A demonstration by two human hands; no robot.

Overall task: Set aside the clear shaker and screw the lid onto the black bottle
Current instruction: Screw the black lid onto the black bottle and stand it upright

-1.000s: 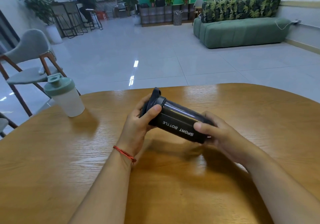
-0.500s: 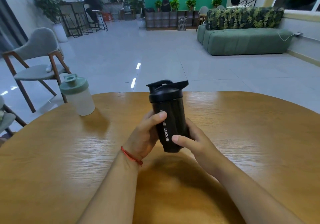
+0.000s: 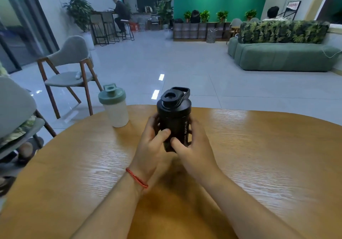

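The black bottle [image 3: 174, 122] stands upright over the middle of the wooden table [image 3: 249, 155], with white lettering down its side. Its black lid [image 3: 174, 98], with a carry loop, sits on top. My left hand [image 3: 152, 146] wraps the bottle's lower left side, thumb across the front. My right hand [image 3: 192, 146] grips the lower right side, thumb on the front. The bottle's base is hidden by my fingers. The clear shaker [image 3: 115, 109] with a pale green lid stands upright near the table's far left edge, apart from both hands.
A grey chair with wooden legs [image 3: 68, 72] stands on the tiled floor beyond the table's left edge. Another chair seat [image 3: 14, 109] is close at the left. A green sofa [image 3: 281, 53] sits far right. People sit in the background.
The black bottle went from lying tilted across my hands to upright. Both hands now hold it lower on its body, and the view has lifted.
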